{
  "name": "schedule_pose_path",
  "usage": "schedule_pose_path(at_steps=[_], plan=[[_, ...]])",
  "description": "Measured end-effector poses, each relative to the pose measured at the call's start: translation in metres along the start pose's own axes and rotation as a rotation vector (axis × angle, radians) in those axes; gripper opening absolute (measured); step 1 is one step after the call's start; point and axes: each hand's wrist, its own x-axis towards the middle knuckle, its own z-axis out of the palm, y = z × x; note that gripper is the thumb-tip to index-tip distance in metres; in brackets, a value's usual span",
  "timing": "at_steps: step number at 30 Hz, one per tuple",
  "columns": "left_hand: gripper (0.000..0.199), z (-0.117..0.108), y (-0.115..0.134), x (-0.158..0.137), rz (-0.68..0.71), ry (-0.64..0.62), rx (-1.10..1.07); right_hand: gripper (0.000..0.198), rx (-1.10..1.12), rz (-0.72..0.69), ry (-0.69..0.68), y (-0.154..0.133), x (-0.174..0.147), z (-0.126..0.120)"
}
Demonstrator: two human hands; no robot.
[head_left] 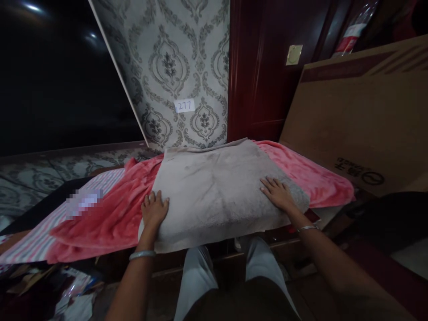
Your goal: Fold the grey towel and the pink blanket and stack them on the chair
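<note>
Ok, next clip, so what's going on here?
A person rests both bare hands, palms down and fingers extended, on a grey cloth. The left hand is at its left edge, the right hand toward its right side. The cloth lies flat with some creases over plush pink material that shows on both sides; neither hand grips anything.

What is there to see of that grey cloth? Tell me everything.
The grey cloth looks soft and plain, darker toward the right. It lies spread out, creased near the middle, its far edge seemingly folded, its near edge drooping in front. Pink fabric shows from under it at both sides. The person's left grip rests open at its left edge, the right grip open on its right part.
</note>
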Motion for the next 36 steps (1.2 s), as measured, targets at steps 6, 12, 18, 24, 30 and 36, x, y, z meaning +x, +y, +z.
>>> schedule_pose_path(at_steps=[6, 12, 18, 24, 30, 36], plan=[[0.065, 0.002, 0.0, 0.0, 0.005, 0.001, 0.01, 0.058, -0.019, -0.004, 0.023, 0.002, 0.001, 0.004], [0.065, 0.001, -0.001, 0.002, 0.004, -0.012, -0.001, 0.058, -0.017, 0.0, -0.009, 0.003, 0.001, 0.002], [0.065, 0.001, -0.001, 0.001, 0.005, -0.018, 0.036, 0.058, -0.023, -0.003, 0.012, 0.001, 0.0, 0.001], [0.065, 0.005, -0.004, 0.005, -0.014, 0.006, 0.083, 0.056, -0.031, -0.016, 0.034, -0.002, 0.001, 0.002], [0.065, 0.006, -0.005, 0.009, -0.022, -0.018, 0.082, 0.056, -0.032, -0.028, 0.033, -0.003, 0.0, 0.0], [0.066, 0.015, -0.016, 0.019, -0.021, -0.037, 0.087, 0.056, 0.026, -0.032, 0.012, 0.001, 0.008, 0.004]])
